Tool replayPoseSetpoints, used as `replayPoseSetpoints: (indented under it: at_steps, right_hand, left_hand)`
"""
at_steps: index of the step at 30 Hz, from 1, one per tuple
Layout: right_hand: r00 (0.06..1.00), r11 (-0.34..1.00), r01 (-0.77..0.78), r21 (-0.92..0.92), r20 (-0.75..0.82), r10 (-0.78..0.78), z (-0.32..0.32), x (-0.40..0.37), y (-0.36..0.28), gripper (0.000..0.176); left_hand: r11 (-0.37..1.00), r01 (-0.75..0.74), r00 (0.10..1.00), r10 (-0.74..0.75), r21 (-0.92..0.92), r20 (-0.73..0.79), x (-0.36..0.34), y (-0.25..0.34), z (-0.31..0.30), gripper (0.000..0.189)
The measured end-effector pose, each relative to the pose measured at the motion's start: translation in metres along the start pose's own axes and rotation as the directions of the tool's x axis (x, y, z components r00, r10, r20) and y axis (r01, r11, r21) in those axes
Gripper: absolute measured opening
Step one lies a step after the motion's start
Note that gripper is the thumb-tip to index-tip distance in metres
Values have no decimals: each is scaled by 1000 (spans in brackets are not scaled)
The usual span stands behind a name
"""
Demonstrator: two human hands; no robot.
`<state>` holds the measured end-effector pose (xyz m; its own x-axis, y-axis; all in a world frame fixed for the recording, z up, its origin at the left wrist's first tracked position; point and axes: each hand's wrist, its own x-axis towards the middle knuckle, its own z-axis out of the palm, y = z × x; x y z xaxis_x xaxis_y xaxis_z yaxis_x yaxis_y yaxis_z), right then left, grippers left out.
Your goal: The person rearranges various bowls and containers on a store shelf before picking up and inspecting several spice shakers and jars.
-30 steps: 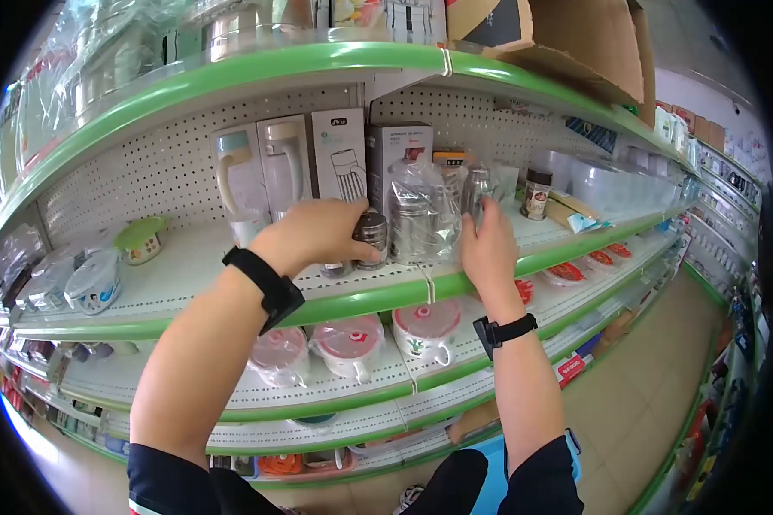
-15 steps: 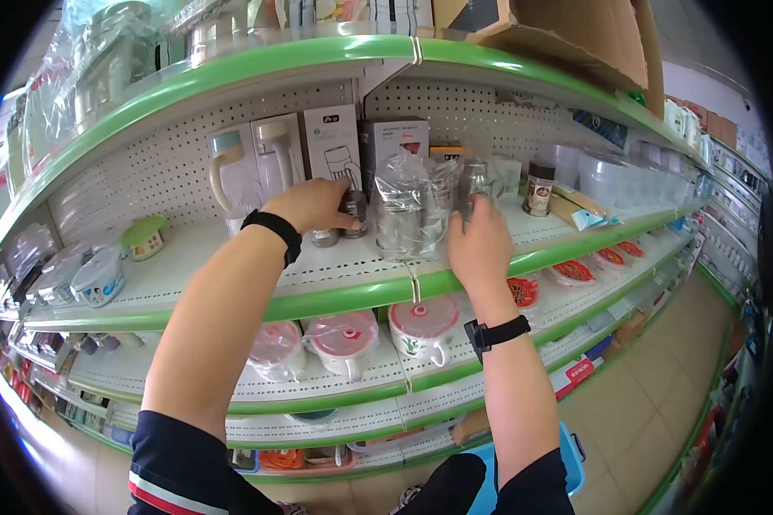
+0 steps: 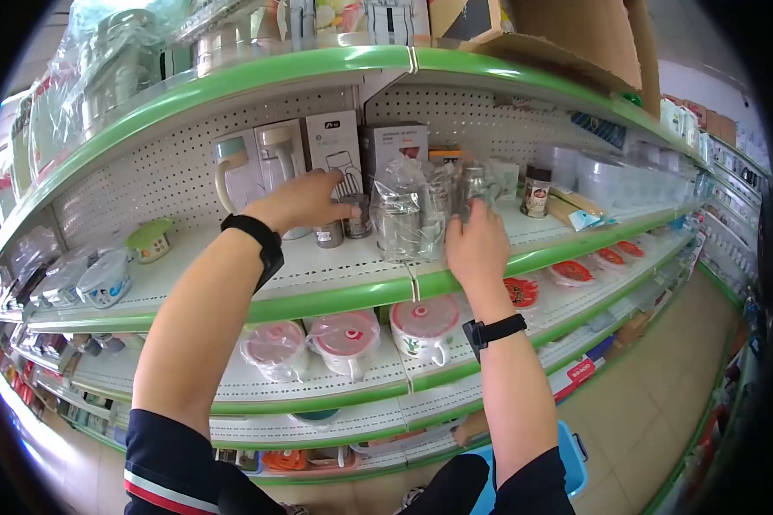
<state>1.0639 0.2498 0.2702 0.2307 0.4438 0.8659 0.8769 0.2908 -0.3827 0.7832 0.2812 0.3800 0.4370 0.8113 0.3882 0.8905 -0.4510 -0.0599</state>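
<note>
My left hand [image 3: 296, 204] is over the middle shelf with fingers apart. Its thumb is close to the top of a small dark spice jar [image 3: 357, 220] that stands upright. A second small jar with a greyish body [image 3: 328, 235] stands just left of it, below my palm. My right hand [image 3: 478, 249] has its fingers and thumb at the lower part of a clear glass jar with a metal lid [image 3: 474, 184], whose base is hidden by the hand. Between my hands stand clear-wrapped glass containers [image 3: 401, 219].
Boxed bottles [image 3: 335, 146] and a dark box [image 3: 395, 142] stand behind. A brown-lidded jar [image 3: 537, 190] and plastic tubs [image 3: 601, 172] are on the right, a green-lidded cup [image 3: 149, 240] on the left. Lidded mugs [image 3: 423, 324] line the shelf below. A blue basket [image 3: 573, 463] is underneath.
My left hand has loosened from the dark spice jar and shifted slightly left and up, its fingers spreading. My right hand stays nearly in place at the glass jar.
</note>
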Motion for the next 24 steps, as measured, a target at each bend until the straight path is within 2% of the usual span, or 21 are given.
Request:
replayPoseSetpoints:
  at_steps: [3, 7, 10, 13, 16, 18, 19, 23, 24]
  right_hand:
    - [1000, 1000, -2, 9, -11, 2, 1, 0, 1, 35]
    - [1000, 999, -22, 47, -19, 23, 5, 0, 5, 36]
    - [991, 918, -110, 381, -27, 130, 3, 0, 10, 39]
    - [993, 854, -42, 518, -71, 92, -13, -8, 2, 46]
    - [948, 897, 302, 321, -196, -249, -36, -21, -30, 50]
    - [940, 924, 335, 183, -133, -315, -42, -25, -54, 51]
    - [934, 929, 353, 114, -99, -343, -43, -25, -64, 52]
    - [952, 967, 212, -141, 252, -172, -44, -19, -91, 53]
    - [950, 957, 236, -168, 245, -191, -41, -17, -90, 53]
  left_hand:
    - [992, 2, 999, -8, -125, -49, -13, -3, -8, 73]
    - [995, 33, 999, -33, -92, -2, -44, 1, -22, 64]
    - [995, 78, 996, -75, -63, 55, -60, 3, -26, 54]
    - [993, 104, 992, -99, -64, 80, -64, 1, -25, 52]
    - [992, 75, 990, -62, -101, 128, -59, -4, -17, 55]
    - [982, 64, 985, -33, -179, 170, -56, -6, -10, 56]
    - [986, 48, 980, -15, -162, 198, -52, -9, -5, 56]
    - [991, -17, 964, 52, -134, 262, -32, -20, 11, 62]
    - [990, -33, 961, 69, -136, 266, -32, -19, 10, 64]
